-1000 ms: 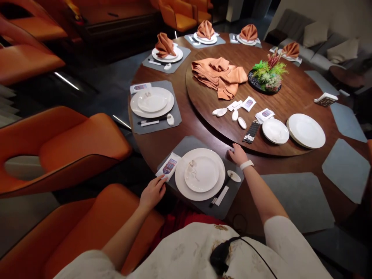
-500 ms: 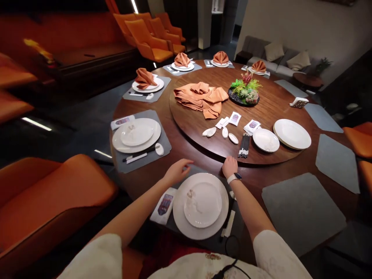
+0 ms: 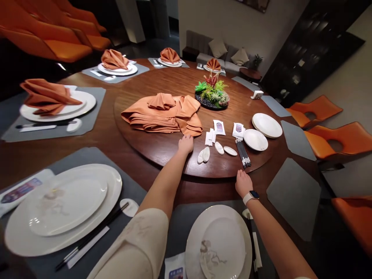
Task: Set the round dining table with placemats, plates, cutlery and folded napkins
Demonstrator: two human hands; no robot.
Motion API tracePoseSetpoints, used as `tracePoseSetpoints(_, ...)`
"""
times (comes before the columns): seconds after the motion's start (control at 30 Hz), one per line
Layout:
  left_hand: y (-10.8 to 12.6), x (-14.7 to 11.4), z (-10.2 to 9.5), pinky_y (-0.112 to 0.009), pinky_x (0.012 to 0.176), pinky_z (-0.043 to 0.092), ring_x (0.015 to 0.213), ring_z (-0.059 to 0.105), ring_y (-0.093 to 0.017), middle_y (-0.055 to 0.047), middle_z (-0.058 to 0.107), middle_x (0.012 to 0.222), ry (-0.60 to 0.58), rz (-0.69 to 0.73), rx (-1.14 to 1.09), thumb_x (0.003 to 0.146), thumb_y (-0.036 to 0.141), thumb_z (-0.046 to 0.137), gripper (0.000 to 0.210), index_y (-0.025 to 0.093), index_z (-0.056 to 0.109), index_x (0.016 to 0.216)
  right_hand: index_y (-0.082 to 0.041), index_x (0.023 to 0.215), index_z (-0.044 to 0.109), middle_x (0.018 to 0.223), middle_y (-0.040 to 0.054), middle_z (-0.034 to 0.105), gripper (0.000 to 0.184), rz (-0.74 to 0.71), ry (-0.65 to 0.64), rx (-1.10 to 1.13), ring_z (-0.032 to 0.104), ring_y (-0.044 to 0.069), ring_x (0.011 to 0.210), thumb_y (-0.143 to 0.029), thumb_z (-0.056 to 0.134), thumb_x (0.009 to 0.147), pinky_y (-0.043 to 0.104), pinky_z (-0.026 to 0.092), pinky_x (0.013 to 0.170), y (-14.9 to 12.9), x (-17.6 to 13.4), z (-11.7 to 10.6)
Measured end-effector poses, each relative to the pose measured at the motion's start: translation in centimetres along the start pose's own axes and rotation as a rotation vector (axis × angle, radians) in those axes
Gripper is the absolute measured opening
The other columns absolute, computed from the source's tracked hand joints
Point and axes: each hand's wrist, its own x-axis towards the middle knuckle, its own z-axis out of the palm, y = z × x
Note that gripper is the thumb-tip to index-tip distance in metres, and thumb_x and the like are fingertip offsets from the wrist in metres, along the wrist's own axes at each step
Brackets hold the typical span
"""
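Note:
My left hand [image 3: 186, 144] reaches over the turntable [image 3: 157, 155], its fingers bent and closed at the front edge of an orange cloth napkin [image 3: 188, 112]. That napkin lies against a folded stack of orange napkins [image 3: 151, 114]. My right hand [image 3: 243, 183], with a watch [image 3: 251, 196] on the wrist, has its fingers closed over the turntable's front rim. Just beyond it lies a bundle of black chopsticks [image 3: 243, 153]. Below my hands a small plate [image 3: 225, 248] sits on a larger plate [image 3: 190, 248], with chopsticks at its right.
On the turntable are spoon rests [image 3: 219, 148], white packets [image 3: 219, 127], a small plate [image 3: 255, 140], stacked large plates [image 3: 267, 124] and a plant centrepiece [image 3: 213, 93]. Place settings with fanned napkins [image 3: 50, 97] line the far left. Grey placemats [image 3: 293, 197] and orange chairs [image 3: 337, 143] are at right.
My left hand has moved from above the near plates forward to the orange napkin. My right hand stays at the turntable rim. The view has turned right and come closer.

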Motion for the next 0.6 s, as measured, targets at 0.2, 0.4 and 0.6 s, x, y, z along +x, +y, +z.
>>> tracePoseSetpoints(0.2,2.3,-0.9,-1.4,-0.044,0.109,0.044,0.123,0.057,-0.025,-0.013,0.065,0.129,0.234,0.035,-0.464,0.086,0.017,0.065,0.035,0.009,0.062,0.12,0.0,0.144,0.047,0.147,0.0249,0.046,0.061,0.066,-0.014,0.04,0.043,0.032,0.136,-0.011,0.049,0.084,0.041,0.038,0.108,2.9,0.3,-1.0)
tracePoseSetpoints(0.4,5.9,-4.1,-12.9,-0.035,0.101,0.053,0.1,0.066,-0.009,0.002,0.073,0.112,0.484,0.164,-0.619,0.087,0.014,0.066,0.031,0.015,0.064,0.117,-0.006,0.132,0.056,0.14,0.0263,0.051,0.056,0.177,-0.072,0.282,0.048,0.035,0.13,-0.017,0.068,0.079,0.046,0.045,0.101,6.0,0.6,-1.8)
tracePoseSetpoints(0.6,10.1,-12.4,-27.9,-0.049,0.102,0.05,0.106,0.069,-0.02,-0.003,0.074,0.104,0.782,0.482,-0.703,0.084,0.019,0.067,0.034,-0.002,0.066,0.111,-0.015,0.099,0.066,0.107,0.0139,0.068,0.027,-0.09,0.164,1.054,0.063,0.031,0.107,-0.03,0.076,0.079,0.052,0.049,0.096,4.1,-0.9,-10.7)
